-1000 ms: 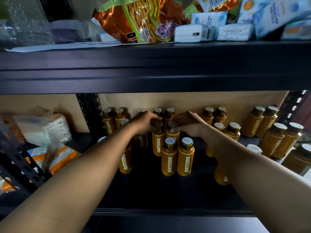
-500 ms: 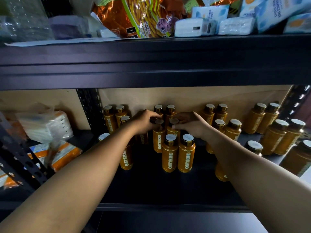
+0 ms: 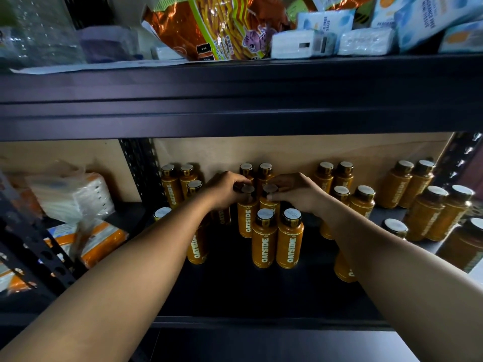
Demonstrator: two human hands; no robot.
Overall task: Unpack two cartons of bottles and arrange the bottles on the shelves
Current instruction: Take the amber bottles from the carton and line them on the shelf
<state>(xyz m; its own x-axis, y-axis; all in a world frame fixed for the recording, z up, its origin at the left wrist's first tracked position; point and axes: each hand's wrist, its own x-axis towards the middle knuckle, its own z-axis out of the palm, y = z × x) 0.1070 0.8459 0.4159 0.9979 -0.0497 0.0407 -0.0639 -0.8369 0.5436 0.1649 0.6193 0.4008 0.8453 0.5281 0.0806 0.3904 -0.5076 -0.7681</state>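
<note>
Left middle bottle [image 3: 245, 220]: upright on the lower shelf [image 3: 235, 288], in the second row of the centre column, just beside its twin.
Right middle bottle [image 3: 269, 205]: upright too, its label mostly hidden behind the front pair [image 3: 264, 244].
My left hand [image 3: 224, 190]: fingers curled over the left middle bottle's cap, gripping it from above.
My right hand [image 3: 298, 193]: thumb and fingers pinching the right middle bottle's cap, as far as the dim light lets me judge.
Back pair [image 3: 265, 169]: upright against the brown back panel [image 3: 287, 152].
Other bottles [image 3: 424, 212]: more orange pairs to either side of my arms.
Upper shelf [image 3: 235, 100]: carries a snack bag [image 3: 217, 30] and tissue packs [image 3: 366, 43].
Left bay: wrapped packs [image 3: 78, 194] beyond the perforated post [image 3: 138, 163].
</note>
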